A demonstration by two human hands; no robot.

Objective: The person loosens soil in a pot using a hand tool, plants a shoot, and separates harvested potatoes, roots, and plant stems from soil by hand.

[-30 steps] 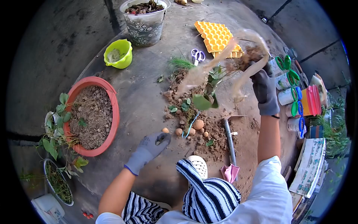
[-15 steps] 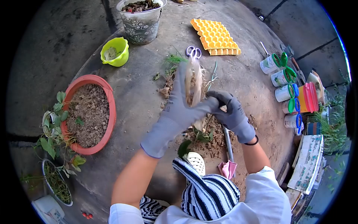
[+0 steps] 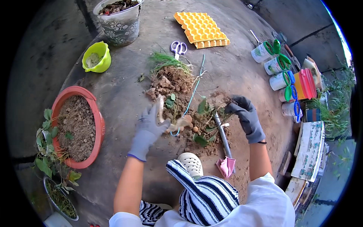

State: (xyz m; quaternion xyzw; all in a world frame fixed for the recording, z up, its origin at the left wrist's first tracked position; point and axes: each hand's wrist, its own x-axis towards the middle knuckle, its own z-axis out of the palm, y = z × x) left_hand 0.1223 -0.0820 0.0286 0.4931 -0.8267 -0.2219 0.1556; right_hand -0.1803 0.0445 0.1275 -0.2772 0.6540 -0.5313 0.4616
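Observation:
My left hand (image 3: 148, 130), in a grey glove, is open with fingers apart, beside a pale translucent strip (image 3: 161, 109) that curves over the soil. Whether a finger touches the strip is unclear. My right hand (image 3: 247, 115), gloved in grey with dark fingertips, has loosely curved, parted fingers and no visible object in them. Beside its fingertips lie dug-up soil (image 3: 221, 99) and a leafy plant (image 3: 202, 140). A grey metal rod (image 3: 224, 136) crosses the soil, with a pink piece (image 3: 226, 167) at its lower end. Purple-handled scissors (image 3: 177, 49) and grass clump (image 3: 170, 62) lie beyond.
A terracotta-coloured basin (image 3: 99, 128) of soil sits at left, below a lime bowl (image 3: 106, 60) and patterned pot (image 3: 119, 30). A yellow egg tray (image 3: 202, 28) lies at the back. Several lidded cups (image 3: 261, 53) line the right. A blue-green cord (image 3: 196, 85) crosses the soil.
My hands have moved apart, the left leftward and the right to the right. The strip that hung at my left hand now curves low over the soil, uncovering the scissors and grass.

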